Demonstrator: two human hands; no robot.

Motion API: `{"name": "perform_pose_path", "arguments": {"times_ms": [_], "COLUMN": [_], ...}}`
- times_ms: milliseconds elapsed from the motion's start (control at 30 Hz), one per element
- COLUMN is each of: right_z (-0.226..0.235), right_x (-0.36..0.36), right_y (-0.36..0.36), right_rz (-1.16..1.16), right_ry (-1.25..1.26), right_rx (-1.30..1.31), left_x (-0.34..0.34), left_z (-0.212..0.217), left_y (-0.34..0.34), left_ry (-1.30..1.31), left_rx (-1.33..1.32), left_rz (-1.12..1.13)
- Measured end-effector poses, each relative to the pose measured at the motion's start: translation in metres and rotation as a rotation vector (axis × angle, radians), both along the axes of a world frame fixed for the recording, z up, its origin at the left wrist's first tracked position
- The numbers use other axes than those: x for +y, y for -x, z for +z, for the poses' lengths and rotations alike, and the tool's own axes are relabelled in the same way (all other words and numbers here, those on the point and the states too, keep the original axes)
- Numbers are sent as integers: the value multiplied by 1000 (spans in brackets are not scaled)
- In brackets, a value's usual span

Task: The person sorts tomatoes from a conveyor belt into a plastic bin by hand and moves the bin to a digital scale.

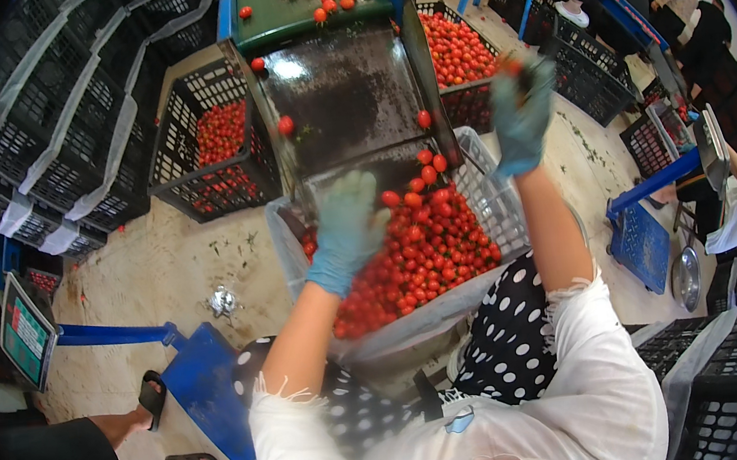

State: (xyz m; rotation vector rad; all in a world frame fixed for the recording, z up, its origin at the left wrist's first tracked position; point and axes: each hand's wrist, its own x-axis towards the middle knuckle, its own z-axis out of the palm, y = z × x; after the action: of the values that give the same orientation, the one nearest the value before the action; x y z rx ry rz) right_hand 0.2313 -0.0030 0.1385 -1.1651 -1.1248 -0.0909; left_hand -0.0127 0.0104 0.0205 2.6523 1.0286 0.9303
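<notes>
Red tomatoes point(429, 246) heap in the pale crate point(491, 184) at the dark chute's point(344, 96) foot; I have the left hand point(350, 230) over them, fingers loosely spread, and the right hand point(523, 117) raised off the crate's right side, too blurred to tell whether it grips the reddish thing point(510, 66) beside its fingers. I'd sweep lightly and lift fruits singly, without pressing. Leafy bits dot the pale floor point(170, 280), between stacked black crates point(36, 100) and blue scales point(209, 384).
</notes>
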Motion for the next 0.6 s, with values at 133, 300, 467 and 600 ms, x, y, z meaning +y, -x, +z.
{"name": "perform_pose_path", "arguments": {"times_ms": [133, 300, 467, 600], "right_z": [35, 4, -75, -117], "right_x": [62, 52, 31, 27], "right_y": [-91, -42, 22, 34], "right_rz": [-217, 381, 509, 125], "right_ry": [120, 463, 652, 1018], "right_rx": [-310, -82, -451, -744], "left_x": [5, 6, 3, 7], "left_z": [1, -3, -11, -24], "left_y": [3, 17, 9, 6], "left_ry": [-4, 30, 80, 752], "left_rx": [-128, -113, -128, -532], "left_rz": [-2, 41, 29, 25]}}
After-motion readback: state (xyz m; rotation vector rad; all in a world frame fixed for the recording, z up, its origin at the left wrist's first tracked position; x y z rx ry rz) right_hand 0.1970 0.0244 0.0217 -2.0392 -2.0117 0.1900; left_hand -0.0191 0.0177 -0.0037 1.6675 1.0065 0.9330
